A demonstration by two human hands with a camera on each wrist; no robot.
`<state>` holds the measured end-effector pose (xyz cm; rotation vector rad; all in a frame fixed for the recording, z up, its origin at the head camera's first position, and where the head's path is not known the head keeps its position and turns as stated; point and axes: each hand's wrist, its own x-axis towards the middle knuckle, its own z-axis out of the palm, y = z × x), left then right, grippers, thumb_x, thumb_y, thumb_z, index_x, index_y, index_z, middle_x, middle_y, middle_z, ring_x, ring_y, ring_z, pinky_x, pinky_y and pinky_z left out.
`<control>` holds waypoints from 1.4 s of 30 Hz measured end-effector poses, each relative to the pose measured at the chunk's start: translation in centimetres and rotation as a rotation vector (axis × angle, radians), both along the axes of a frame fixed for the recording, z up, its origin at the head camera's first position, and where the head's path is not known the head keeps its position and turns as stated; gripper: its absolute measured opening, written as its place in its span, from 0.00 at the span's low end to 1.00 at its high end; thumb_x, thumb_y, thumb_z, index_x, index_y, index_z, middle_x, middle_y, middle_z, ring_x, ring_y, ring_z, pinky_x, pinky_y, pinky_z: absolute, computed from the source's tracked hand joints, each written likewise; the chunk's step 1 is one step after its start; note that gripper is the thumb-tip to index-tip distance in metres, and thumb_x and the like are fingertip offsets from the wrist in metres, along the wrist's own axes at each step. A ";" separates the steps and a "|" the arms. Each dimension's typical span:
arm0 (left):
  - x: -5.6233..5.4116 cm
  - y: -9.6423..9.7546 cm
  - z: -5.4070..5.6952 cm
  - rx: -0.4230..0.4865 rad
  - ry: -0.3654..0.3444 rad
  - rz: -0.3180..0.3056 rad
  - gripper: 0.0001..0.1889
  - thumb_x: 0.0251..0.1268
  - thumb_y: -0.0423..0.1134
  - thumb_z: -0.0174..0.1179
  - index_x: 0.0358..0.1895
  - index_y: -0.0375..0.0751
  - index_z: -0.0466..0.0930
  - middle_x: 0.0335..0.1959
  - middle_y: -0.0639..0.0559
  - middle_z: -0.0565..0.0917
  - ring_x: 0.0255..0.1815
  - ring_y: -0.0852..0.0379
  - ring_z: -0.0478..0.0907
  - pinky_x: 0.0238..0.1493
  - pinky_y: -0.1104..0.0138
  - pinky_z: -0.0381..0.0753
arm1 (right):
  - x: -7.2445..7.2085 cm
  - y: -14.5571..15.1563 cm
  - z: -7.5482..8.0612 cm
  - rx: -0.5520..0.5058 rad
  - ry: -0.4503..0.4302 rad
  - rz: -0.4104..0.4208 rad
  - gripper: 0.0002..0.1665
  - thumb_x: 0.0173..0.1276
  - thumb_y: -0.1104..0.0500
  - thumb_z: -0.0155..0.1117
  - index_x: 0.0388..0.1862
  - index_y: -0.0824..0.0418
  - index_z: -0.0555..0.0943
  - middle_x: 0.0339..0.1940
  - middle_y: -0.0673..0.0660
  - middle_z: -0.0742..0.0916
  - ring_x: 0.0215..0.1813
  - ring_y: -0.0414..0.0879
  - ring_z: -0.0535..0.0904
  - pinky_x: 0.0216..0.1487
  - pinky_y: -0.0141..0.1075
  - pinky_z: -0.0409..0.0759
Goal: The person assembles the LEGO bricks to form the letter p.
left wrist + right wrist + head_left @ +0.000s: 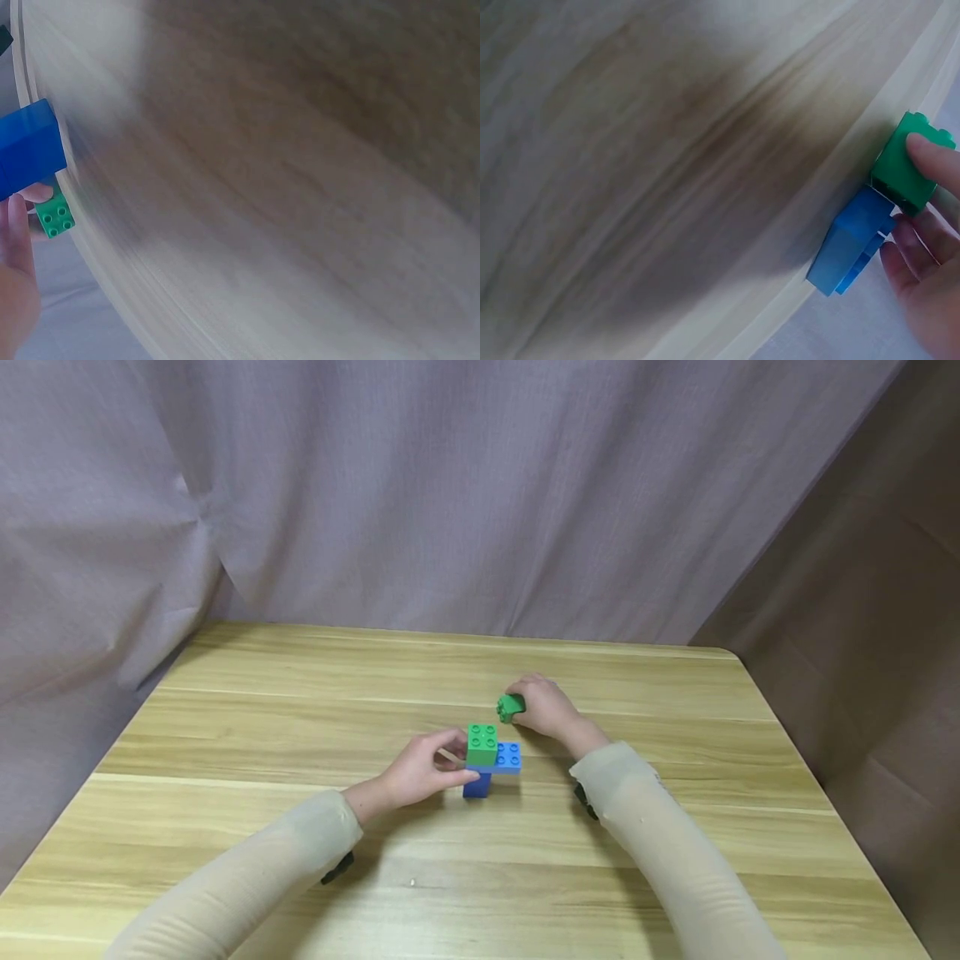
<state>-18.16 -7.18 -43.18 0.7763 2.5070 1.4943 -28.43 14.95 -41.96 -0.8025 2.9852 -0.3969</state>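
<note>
In the head view my left hand (414, 770) grips a small stack of toy building blocks at the middle of the table. On top sits a green block (482, 745) with its studs up. It covers the left part of a blue block (508, 758) that juts out to the right. Below, a darker blue block (476, 786) forms the base. My right hand (547, 708) pinches a separate green block (512, 707), tilted with its studs facing left, behind and right of the stack. Up close, the right wrist view has a green block (904, 165) under a thumb.
The wooden table (285, 710) has a rounded far right corner. Grey curtains (450, 502) hang behind it, with a darker curtain (862, 568) at the right. Black devices show at both wrists under the sleeves.
</note>
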 end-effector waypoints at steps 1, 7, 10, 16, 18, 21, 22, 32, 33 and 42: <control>0.0 0.0 0.0 -0.001 -0.001 -0.001 0.18 0.54 0.38 0.67 0.46 0.36 0.76 0.41 0.44 0.83 0.44 0.52 0.80 0.44 0.73 0.83 | 0.0 0.1 0.0 -0.005 0.000 0.002 0.24 0.54 0.61 0.71 0.50 0.65 0.80 0.47 0.60 0.84 0.51 0.54 0.76 0.58 0.48 0.74; 0.1 0.0 0.2 -0.002 -0.004 -0.003 0.17 0.54 0.38 0.67 0.46 0.36 0.76 0.41 0.44 0.83 0.44 0.51 0.80 0.44 0.73 0.83 | 0.0 0.2 0.1 -0.049 -0.032 -0.025 0.26 0.54 0.58 0.72 0.51 0.65 0.80 0.45 0.60 0.83 0.49 0.53 0.76 0.55 0.46 0.77; 0.0 0.0 0.1 -0.004 -0.004 -0.003 0.17 0.54 0.38 0.67 0.46 0.36 0.76 0.41 0.44 0.83 0.44 0.51 0.80 0.44 0.73 0.83 | 0.1 0.2 0.3 -0.079 -0.041 -0.039 0.27 0.54 0.57 0.72 0.53 0.65 0.79 0.46 0.61 0.83 0.50 0.54 0.76 0.56 0.47 0.76; 0.1 -0.1 0.2 -0.006 -0.010 -0.002 0.18 0.55 0.39 0.67 0.47 0.37 0.76 0.42 0.44 0.84 0.44 0.52 0.80 0.44 0.73 0.83 | 0.3 0.3 0.7 -0.149 -0.061 -0.066 0.28 0.55 0.56 0.71 0.54 0.65 0.78 0.48 0.61 0.83 0.50 0.54 0.76 0.56 0.46 0.77; 0.1 -0.1 0.3 -0.007 -0.009 -0.001 0.18 0.55 0.39 0.67 0.47 0.37 0.76 0.41 0.45 0.84 0.44 0.52 0.81 0.44 0.73 0.83 | 0.4 0.4 0.8 -0.174 -0.065 -0.073 0.28 0.55 0.56 0.71 0.54 0.64 0.78 0.47 0.61 0.83 0.48 0.53 0.77 0.54 0.45 0.78; 0.1 -0.1 0.3 -0.005 -0.006 0.000 0.18 0.55 0.39 0.67 0.47 0.37 0.76 0.41 0.45 0.84 0.44 0.52 0.81 0.44 0.73 0.83 | 0.6 0.6 1.0 -0.198 -0.073 -0.080 0.28 0.55 0.55 0.71 0.54 0.64 0.78 0.47 0.61 0.82 0.47 0.52 0.77 0.52 0.45 0.79; 0.1 -0.1 0.3 -0.005 -0.005 -0.001 0.18 0.55 0.39 0.67 0.47 0.37 0.76 0.41 0.45 0.84 0.44 0.52 0.81 0.44 0.72 0.83 | 0.7 0.7 1.0 -0.210 -0.079 -0.084 0.28 0.55 0.55 0.71 0.54 0.64 0.78 0.48 0.61 0.82 0.47 0.52 0.77 0.52 0.45 0.79; 0.0 0.0 0.5 -0.032 -0.011 -0.009 0.18 0.55 0.38 0.67 0.47 0.36 0.75 0.41 0.44 0.83 0.43 0.52 0.81 0.43 0.74 0.83 | 1.4 1.5 1.9 -0.398 -0.133 -0.113 0.30 0.56 0.56 0.69 0.57 0.66 0.76 0.52 0.64 0.80 0.47 0.54 0.76 0.50 0.45 0.78; 0.0 0.0 0.5 -0.032 -0.007 -0.014 0.18 0.55 0.38 0.67 0.47 0.35 0.75 0.41 0.44 0.83 0.43 0.52 0.81 0.43 0.74 0.83 | 1.5 1.6 2.0 -0.423 -0.141 -0.119 0.30 0.56 0.57 0.69 0.57 0.66 0.75 0.52 0.64 0.80 0.47 0.53 0.76 0.50 0.44 0.78; -0.3 0.1 0.8 -0.087 0.007 -0.028 0.22 0.52 0.42 0.68 0.49 0.37 0.74 0.43 0.46 0.83 0.46 0.53 0.80 0.47 0.69 0.82 | 3.1 2.1 3.5 -0.533 -0.199 -0.162 0.26 0.58 0.60 0.68 0.54 0.68 0.74 0.45 0.64 0.82 0.44 0.53 0.78 0.46 0.38 0.79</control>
